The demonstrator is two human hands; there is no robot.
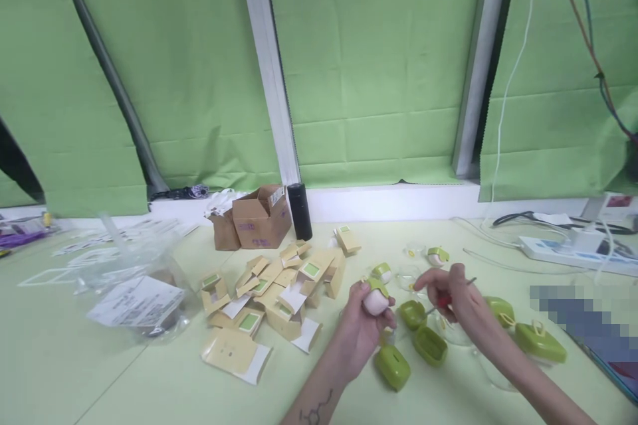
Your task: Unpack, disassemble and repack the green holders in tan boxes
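My left hand [359, 339] is closed round a small rounded white piece with a green top [375, 301], held just above the table. My right hand [461, 302] grips a thin red-handled tool, apparently a screwdriver [443, 302], with metal showing at both ends. Below and between the hands lie open green case halves [430, 345] and a green case with a slot [393, 366]. More green cases [540, 341] with pale loops rest under and beside my right forearm. Further back are another white-and-green piece [438, 255] and a similar one [381, 271] near my left fingers.
Flattened and opened cream cardboard packets [274, 285] are heaped to the left. Behind them stand a brown carton [262, 218] and a black cylinder [300, 211]. Clear plastic bags [144, 292] lie further left. A power strip [573, 252] with cables sits at the right.
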